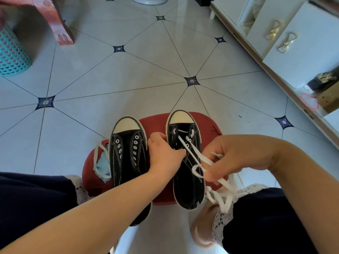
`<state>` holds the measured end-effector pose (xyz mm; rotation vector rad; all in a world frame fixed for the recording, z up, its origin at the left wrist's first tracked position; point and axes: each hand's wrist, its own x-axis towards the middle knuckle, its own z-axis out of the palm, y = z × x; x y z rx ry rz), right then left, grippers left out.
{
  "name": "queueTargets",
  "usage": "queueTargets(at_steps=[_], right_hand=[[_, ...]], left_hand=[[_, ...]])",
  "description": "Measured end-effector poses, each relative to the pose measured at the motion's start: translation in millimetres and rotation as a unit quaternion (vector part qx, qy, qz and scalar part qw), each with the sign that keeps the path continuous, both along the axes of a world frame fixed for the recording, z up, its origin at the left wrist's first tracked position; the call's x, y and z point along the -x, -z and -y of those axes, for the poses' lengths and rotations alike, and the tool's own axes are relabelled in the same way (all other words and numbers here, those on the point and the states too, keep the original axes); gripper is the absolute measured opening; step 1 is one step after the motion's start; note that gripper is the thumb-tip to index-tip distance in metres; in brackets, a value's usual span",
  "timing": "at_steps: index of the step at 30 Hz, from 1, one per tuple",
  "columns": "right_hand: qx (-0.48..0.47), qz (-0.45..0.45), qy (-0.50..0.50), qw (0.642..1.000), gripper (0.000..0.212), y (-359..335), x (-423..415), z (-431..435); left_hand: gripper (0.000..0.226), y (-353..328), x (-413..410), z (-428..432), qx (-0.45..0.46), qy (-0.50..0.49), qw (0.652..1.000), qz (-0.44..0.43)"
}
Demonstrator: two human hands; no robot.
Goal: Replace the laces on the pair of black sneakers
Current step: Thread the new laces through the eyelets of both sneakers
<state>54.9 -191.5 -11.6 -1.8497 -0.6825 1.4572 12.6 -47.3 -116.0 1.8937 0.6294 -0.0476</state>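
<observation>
- The right-hand black canvas sneaker with a white toe cap (187, 187) is stood on the surface, a red padded stool (156, 123); only the eyelets nearest its toe are threaded with the flat white lace (192, 153).
- The left grip (165, 154) is closed on that sneaker's inner eyelet flap; the right grip (234, 156) is pinched on the lace, whose slack trails over the person's knee.
- The matching left-hand sneaker (126, 154) is stood just beside, its eyelets bare; a second white lace (95, 160) is draped by a pale blue cloth (102, 165) at the stool's left edge.
- The lace could be drawn out of an eyelet by too hard a tug on one side; the trailing slack could be snagged.
- The held sneaker's heel appears to overhang the near edge; it could be tipped off if the hold is eased.
- The stool is set on a pale tiled floor (128, 70); a white cabinet with gold bow handles (293, 43) is seen at the right, a teal plastic basket (11, 52) at the far left.
</observation>
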Motion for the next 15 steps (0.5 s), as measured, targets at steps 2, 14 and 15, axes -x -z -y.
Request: queueTargets(at_steps=[2,14,15], right_hand=[[-0.011,-0.005,-0.012,1.000,0.024,4.5,3.7,-3.0],[0.117,0.137,0.027,0.983,0.047,0.1,0.1,0.7],[0.128,0.153,0.052,0.978,0.043,-4.1,-3.0,3.5]], left_hand=[[0.052,-0.4,0.3,0.1,0.003,-0.004,1.000,0.000],[0.038,-7.8,5.3,-5.2,-0.059,0.071,0.996,0.021],[0.036,-9.1,6.2,-5.4,-0.068,0.082,0.994,0.026]])
